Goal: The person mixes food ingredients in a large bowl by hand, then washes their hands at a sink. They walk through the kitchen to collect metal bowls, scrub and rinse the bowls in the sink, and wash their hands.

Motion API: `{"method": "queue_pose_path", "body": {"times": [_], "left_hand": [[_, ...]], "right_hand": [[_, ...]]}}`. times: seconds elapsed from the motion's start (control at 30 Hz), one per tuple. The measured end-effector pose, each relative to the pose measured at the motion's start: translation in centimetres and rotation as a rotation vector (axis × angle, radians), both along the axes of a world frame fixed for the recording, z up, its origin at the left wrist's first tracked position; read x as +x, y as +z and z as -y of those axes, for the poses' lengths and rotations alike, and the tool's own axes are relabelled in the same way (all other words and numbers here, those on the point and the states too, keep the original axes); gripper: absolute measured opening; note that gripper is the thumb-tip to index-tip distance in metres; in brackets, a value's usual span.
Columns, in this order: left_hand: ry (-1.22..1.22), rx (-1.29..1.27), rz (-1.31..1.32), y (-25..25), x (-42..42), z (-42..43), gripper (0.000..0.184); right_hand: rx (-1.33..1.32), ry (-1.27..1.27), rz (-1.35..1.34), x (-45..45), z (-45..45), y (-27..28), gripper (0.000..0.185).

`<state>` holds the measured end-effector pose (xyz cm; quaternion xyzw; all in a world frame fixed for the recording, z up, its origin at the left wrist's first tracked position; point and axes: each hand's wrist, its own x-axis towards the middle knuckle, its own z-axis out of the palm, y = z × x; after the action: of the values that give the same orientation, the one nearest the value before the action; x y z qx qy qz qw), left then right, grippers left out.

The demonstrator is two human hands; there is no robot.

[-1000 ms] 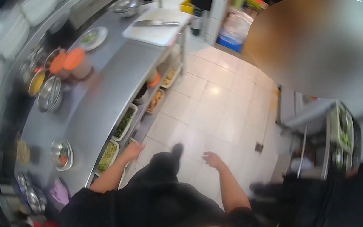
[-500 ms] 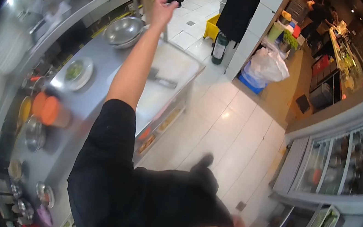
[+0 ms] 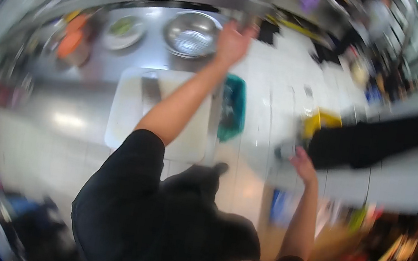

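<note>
Had the metal bowl (image 3: 192,34) on the bench (image 3: 85,97), round, with no long axis, just left of the nearer left hand (image 3: 234,43), with fingers parted and any contact too blurred to tell. Showed the right hand (image 3: 304,165) well apart from the bowl, fingers loosely spread, holding nothing visible. Since half a second earlier, turned the view, bringing that hand fully into sight.

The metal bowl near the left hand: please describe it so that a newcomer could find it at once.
Start from the steel counter at the picture's upper left. Go just above the white board, between the white plate and the left hand. The metal bowl there is round and shiny, unlike the plate, which carries green food.
</note>
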<state>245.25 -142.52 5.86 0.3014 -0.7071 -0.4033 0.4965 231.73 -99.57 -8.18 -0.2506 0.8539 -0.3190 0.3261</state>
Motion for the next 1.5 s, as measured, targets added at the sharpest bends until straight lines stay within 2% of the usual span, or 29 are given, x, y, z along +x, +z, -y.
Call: {"method": "queue_pose_path", "body": {"times": [0.07, 0.1, 0.13, 0.17, 0.2, 0.27, 0.33, 0.37, 0.4, 0.43, 0.5, 0.57, 0.6, 0.63, 0.73, 0.8, 0.87, 0.9, 0.93, 1.0, 1.03, 1.07, 1.1, 1.13, 1.2, 1.27, 1.33, 1.4, 1.5], "left_hand": [[0.028, 0.15, 0.118, 2.6, 1.3, -1.4, 0.058], [0.108, 0.077, 0.098, 1.3, 0.3, -1.4, 0.052], [0.173, -0.192, -0.17, 0.0, -1.1, -0.3, 0.041], [0.181, -0.151, -0.067, 2.4, -0.6, 0.1, 0.042], [0.172, -0.023, 0.05, 3.1, 0.1, -1.9, 0.043], [0.212, 0.074, -0.109, 1.5, -1.1, -2.1, 0.044], [0.297, 0.019, 0.044, 1.7, -0.9, -2.0, 0.04], [0.219, 0.173, -0.109, 3.3, -1.1, -3.7, 0.033], [0.223, 0.2, -0.122, 3.0, -2.1, -4.0, 0.026], [0.302, 0.176, -0.142, 2.2, -2.6, -4.2, 0.024], [0.44, 0.142, -0.169, 2.0, -4.2, -4.2, 0.023], [0.776, 0.051, -0.006, 1.1, -4.7, -3.3, 0.021], [0.766, 0.094, -0.17, -0.6, -5.6, -2.5, 0.021], [0.894, 0.242, -0.084, 1.8, -7.3, -4.5, 0.02], [1.12, 0.05, -0.275, 1.6, -10.1, -4.7, 0.026], [1.186, -0.024, -0.323, 3.0, -14.2, -3.9, 0.031], [2.079, -0.385, -0.284, 2.8, -23.2, -3.3, 0.046], [1.679, -0.406, -0.448, 2.6, -27.7, -1.9, 0.055], [1.667, -0.406, -0.447, 3.8, -31.6, -0.8, 0.055], [0.94, -0.042, -0.661, 6.9, -39.2, 1.0, 0.062], [1.322, -0.148, -0.303, 7.3, -40.6, 3.0, 0.064], [1.46, -0.205, -0.191, 7.7, -41.9, 4.4, 0.062], [1.502, -0.254, -0.131, 7.3, -43.6, 4.9, 0.061], [1.484, -0.266, -0.063, 6.8, -45.2, 5.8, 0.059], [1.403, -0.253, 0.05, 4.9, -51.5, 7.7, 0.056], [1.296, -0.269, 0.245, 2.9, -57.7, 11.2, 0.053], [1.196, -0.378, 0.425, 1.4, -64.1, 18.0, 0.05], [1.045, -0.533, 0.505, 1.3, -74.4, 25.5, 0.047], [0.393, -0.681, 0.462, 2.0, -100.8, 30.6, 0.043]], "right_hand": [[-0.168, 0.279, -0.164, -7.8, 15.0, 7.2, 0.077], [-0.248, 0.353, -0.215, -9.0, 20.1, 10.2, 0.08], [-0.373, 0.433, -0.265, -9.9, 27.3, 12.1, 0.082], [-0.612, 0.511, -0.322, -12.9, 34.8, 12.9, 0.077], [-0.742, 0.575, -0.252, -12.3, 37.6, 12.8, 0.073], [-0.992, 0.699, -0.024, -8.8, 42.5, 15.3, 0.067], [-0.955, 0.724, -0.028, -7.6, 45.9, 14.2, 0.055], [-0.949, 0.626, -0.154, -7.2, 47.4, 12.1, 0.051], [-1.149, 0.622, 0.003, -6.9, 47.9, 9.1, 0.052], [-1.194, 0.68, 0.207, -6.1, 46.3, 8.7, 0.051], [-1.14, 0.82, 0.378, -7.0, 44.4, 10.5, 0.049], [-1.095, 0.95, 0.522, -8.6, 43.6, 12.2, 0.048], [-1.045, 1.046, 0.463, -11.9, 43.1, 12.5, 0.045], [-1.011, 1.122, 0.409, -15.0, 43.1, 13.2, 0.042], [-0.905, 1.304, 0.248, -24.3, 45.4, 15.2, 0.038], [-0.871, 1.308, 0.237, -28.6, 46.0, 18.8, 0.038], [-0.924, 1.447, 0.122, -32.8, 46.4, 21.2, 0.035], [-0.976, 1.498, 0.063, -34.0, 46.9, 21.7, 0.033], [-1.023, 1.548, -0.005, -35.2, 47.4, 21.9, 0.032], [-0.945, 1.618, 0.1, -38.2, 47.4, 22.5, 0.029], [-0.816, 1.684, -0.053, -40.7, 46.8, 22.8, 0.032], [-0.671, 1.714, -0.203, -43.7, 46.5, 22.9, 0.035], [-0.792, 1.769, -0.162, -48.0, 46.9, 20.5, 0.039], [-0.861, 1.934, -0.371, -53.1, 47.7, 17.4, 0.044], [-0.481, 2.004, -0.325, -66.2, 49.4, 11.1, 0.046], [0.038, 1.73, -0.346, -82.5, 50.2, 2.1, 0.046], [0.464, 1.332, -0.557, -102.0, 47.0, -4.5, 0.042], [0.723, 0.959, -0.341, -120.9, 37.4, -9.7, 0.046], [0.806, 0.393, -0.01, -136.5, 17.1, -6.0, 0.043]]}}
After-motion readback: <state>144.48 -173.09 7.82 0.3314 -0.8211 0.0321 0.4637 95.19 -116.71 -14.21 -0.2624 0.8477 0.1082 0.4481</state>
